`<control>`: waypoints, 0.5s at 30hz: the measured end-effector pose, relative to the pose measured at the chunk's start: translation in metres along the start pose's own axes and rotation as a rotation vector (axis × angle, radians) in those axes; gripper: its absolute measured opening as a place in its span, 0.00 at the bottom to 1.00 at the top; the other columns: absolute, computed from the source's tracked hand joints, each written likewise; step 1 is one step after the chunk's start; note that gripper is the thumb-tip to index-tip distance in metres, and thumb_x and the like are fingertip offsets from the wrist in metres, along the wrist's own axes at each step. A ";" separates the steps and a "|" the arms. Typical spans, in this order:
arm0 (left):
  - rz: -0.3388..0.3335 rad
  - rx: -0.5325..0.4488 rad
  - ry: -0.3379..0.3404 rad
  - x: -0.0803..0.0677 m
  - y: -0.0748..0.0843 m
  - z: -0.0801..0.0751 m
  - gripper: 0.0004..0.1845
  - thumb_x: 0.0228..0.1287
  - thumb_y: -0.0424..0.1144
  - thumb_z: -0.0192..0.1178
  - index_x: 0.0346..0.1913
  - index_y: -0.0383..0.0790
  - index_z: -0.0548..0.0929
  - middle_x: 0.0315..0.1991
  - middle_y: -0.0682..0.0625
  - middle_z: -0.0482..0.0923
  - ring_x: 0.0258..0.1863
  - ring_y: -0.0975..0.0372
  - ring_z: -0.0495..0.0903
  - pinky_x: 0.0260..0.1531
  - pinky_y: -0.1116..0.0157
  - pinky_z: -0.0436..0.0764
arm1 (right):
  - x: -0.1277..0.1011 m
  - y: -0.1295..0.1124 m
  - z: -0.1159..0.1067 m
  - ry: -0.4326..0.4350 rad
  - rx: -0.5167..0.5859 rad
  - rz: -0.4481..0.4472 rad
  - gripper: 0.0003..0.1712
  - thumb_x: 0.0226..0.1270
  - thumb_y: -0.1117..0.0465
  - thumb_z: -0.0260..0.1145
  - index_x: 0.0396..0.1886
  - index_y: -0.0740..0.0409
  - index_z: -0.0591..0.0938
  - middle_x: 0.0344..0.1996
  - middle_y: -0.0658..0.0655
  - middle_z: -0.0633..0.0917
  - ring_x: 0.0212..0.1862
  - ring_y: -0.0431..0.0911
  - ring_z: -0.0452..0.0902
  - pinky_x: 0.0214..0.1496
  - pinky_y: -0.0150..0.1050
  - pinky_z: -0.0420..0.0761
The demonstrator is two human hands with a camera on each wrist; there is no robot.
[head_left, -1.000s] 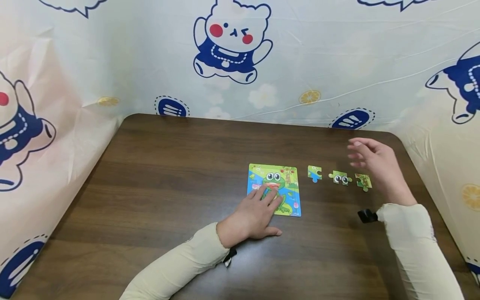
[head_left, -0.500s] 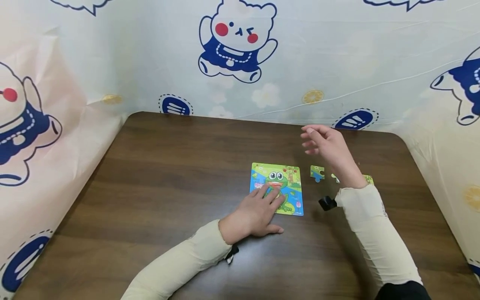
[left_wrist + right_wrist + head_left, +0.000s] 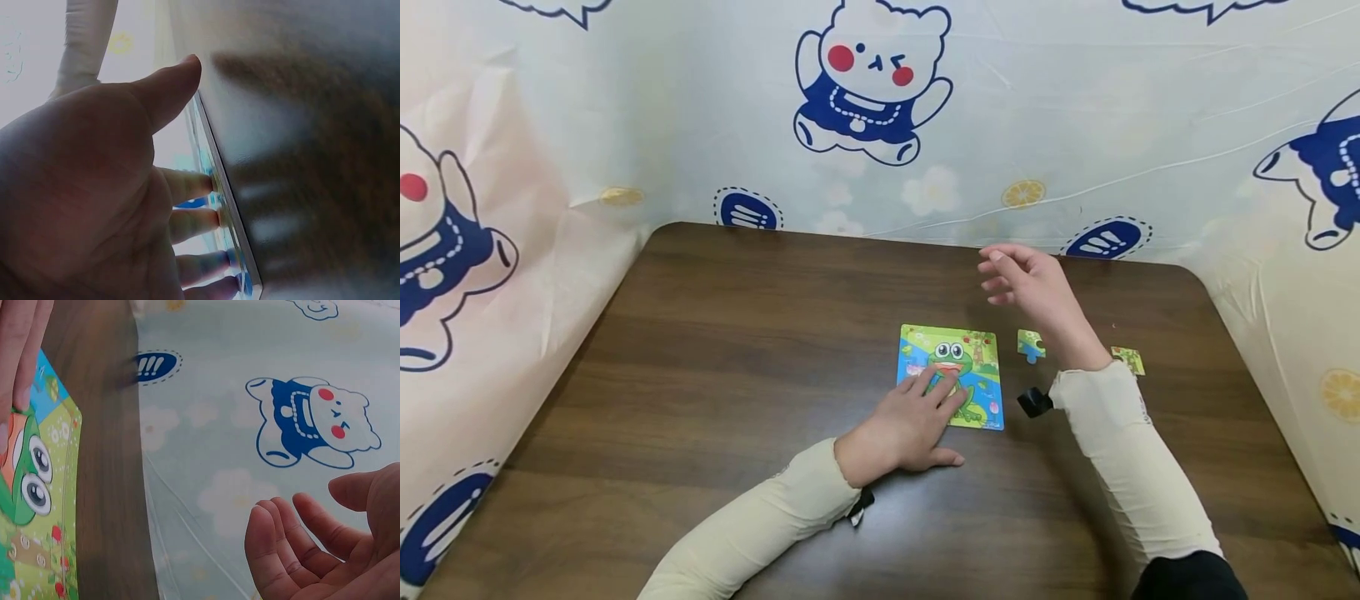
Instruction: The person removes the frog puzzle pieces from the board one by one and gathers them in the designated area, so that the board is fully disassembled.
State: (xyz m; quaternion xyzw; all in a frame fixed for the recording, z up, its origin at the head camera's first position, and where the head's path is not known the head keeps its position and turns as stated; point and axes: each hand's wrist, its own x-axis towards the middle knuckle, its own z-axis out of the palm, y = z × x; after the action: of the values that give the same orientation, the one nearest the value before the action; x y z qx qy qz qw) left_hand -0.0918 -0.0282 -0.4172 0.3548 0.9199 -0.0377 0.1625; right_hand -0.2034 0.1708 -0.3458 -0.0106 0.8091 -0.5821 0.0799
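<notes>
Frog puzzle board [image 3: 961,367]: square, flat on the table, a bit right of the table's centre, closer to the near edge than the far one. Green frog with big eyes, blue and green background, small tree at its top right corner. Left hand [image 3: 904,425] lies flat on its lower left part, fingers straight (covering the frog's body). Right hand [image 3: 1028,282] is raised beyond the board's far right corner, fingers loosely bent, holding nothing.

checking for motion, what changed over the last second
The right hand swung left from above the loose pieces to beyond the frog puzzle, empty and open throughout. The left hand stayed pressing on the puzzle; the visible loose pieces kept their places.
</notes>
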 end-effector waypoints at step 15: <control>0.033 -0.107 0.012 -0.002 -0.006 -0.003 0.50 0.68 0.71 0.52 0.83 0.52 0.46 0.85 0.50 0.38 0.83 0.51 0.44 0.78 0.53 0.59 | -0.002 -0.002 0.014 -0.041 -0.023 -0.015 0.23 0.79 0.44 0.56 0.63 0.52 0.79 0.47 0.49 0.85 0.41 0.42 0.84 0.47 0.41 0.86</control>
State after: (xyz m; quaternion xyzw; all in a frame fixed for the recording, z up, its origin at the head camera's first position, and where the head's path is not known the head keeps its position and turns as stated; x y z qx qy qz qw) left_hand -0.0957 -0.0333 -0.4140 0.3609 0.9156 0.0164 0.1765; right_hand -0.1994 0.1575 -0.3483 -0.0294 0.8138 -0.5731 0.0917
